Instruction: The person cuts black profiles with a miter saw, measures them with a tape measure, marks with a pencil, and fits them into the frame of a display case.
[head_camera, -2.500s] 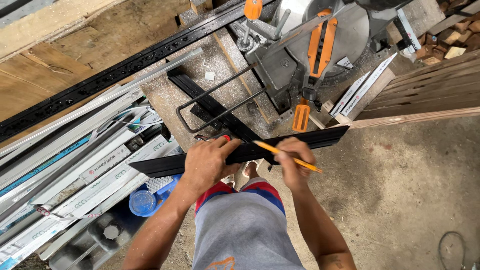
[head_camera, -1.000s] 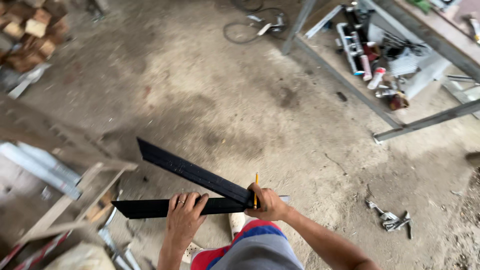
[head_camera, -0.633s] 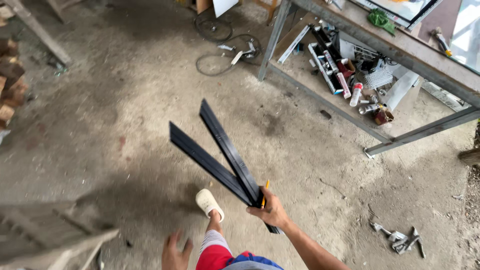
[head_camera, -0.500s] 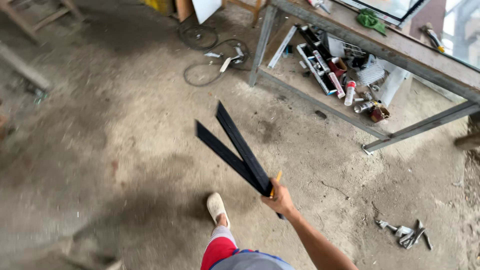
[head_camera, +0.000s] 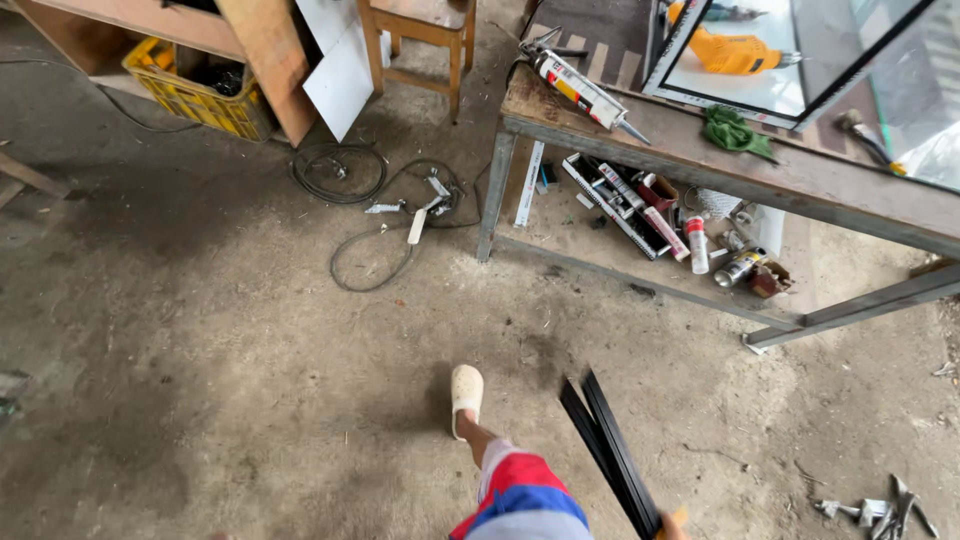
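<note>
Two long black metal strips (head_camera: 610, 450) rise together from the bottom edge, pointing up and left over the concrete floor. Only a sliver of my right hand (head_camera: 664, 534) shows at the bottom edge, closed around their lower ends with a yellow pencil tip (head_camera: 676, 517) beside it. My left hand is out of view. My foot in a white slipper (head_camera: 466, 392) steps forward just left of the strips, above my striped shorts (head_camera: 520, 500).
A metal workbench (head_camera: 690, 165) stands ahead on the right with a caulking gun (head_camera: 580, 85), green rag (head_camera: 735, 130), yellow drill (head_camera: 730, 55) and a framed glass pane (head_camera: 800, 60). Tubes and cans (head_camera: 670, 220) fill its low shelf. Cables (head_camera: 340, 170), a yellow crate (head_camera: 195, 90), a wooden stool (head_camera: 420, 40) and metal offcuts (head_camera: 880, 505) lie around.
I have turned away from the saw table and walked toward the workbench. My left hand let go of the strips, which closed together in my right hand and dropped toward the bottom edge.
</note>
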